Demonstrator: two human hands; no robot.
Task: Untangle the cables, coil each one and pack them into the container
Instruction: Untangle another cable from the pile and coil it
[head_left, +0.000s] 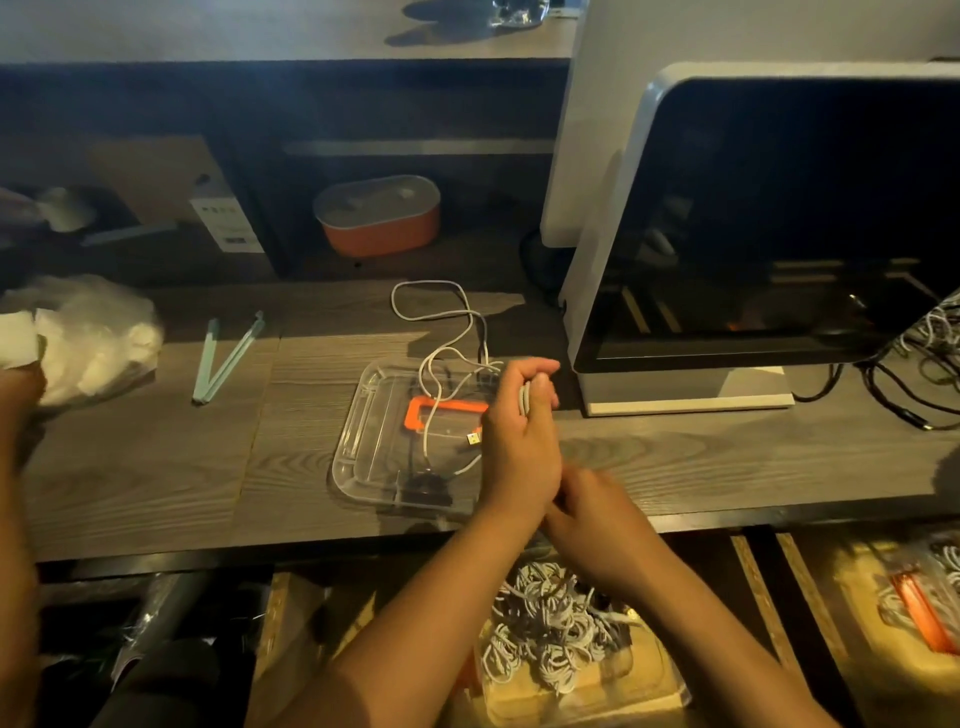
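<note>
Your left hand (519, 421) is up over the near right corner of the clear container (353, 447), fingers curled tight round a few gathered strands of the white cable (430, 282). From that grip the loose length runs away from you and to the left: it crosses the container, passes over the far rim and ends in a wide loop lying on the worktop (156, 467) beyond, short of the monitor (779, 234). So the slack lies ahead of the left hand, its long run roughly front to back, and the USB plug (472, 439) hangs just beside the heel of that hand, over the container floor. Your right hand (597, 509) sits low against the left wrist, nearer to you and well apart from the far loop; it is blurred and its fingers are tucked from view, so I cannot tell whether it holds anything. As I judge it, the next wrap must draw slack back toward the left hand.
</note>
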